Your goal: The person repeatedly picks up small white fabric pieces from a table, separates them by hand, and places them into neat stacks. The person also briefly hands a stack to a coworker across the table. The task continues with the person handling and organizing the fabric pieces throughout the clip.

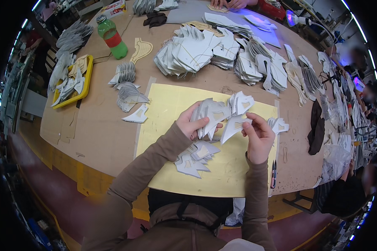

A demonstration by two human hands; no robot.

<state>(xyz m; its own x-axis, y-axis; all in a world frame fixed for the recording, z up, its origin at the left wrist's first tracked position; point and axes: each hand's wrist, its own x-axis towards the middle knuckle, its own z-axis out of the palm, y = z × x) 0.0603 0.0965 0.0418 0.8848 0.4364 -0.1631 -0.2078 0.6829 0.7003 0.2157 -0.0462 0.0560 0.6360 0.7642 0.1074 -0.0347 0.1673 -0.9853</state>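
My left hand grips a fanned stack of grey-white cut fabric pieces, each with a cut-out window, thumb on top. Between the thumb and fingers of my right hand is a single cut piece of the same kind, beside the stack. Another small stack of cut pieces lies just beyond both hands. Nearer me, a loose pile of cut pieces rests on the yellow sheet. A few more pieces sit at the sheet's right edge, and a pair of snips lies below them.
Large stacks of white pieces stand across the back. On the left are a green bottle, a yellow tray of pieces and fanned grey pieces. A dark cloth lies right. Another person's hands appear beyond, near a lamp.
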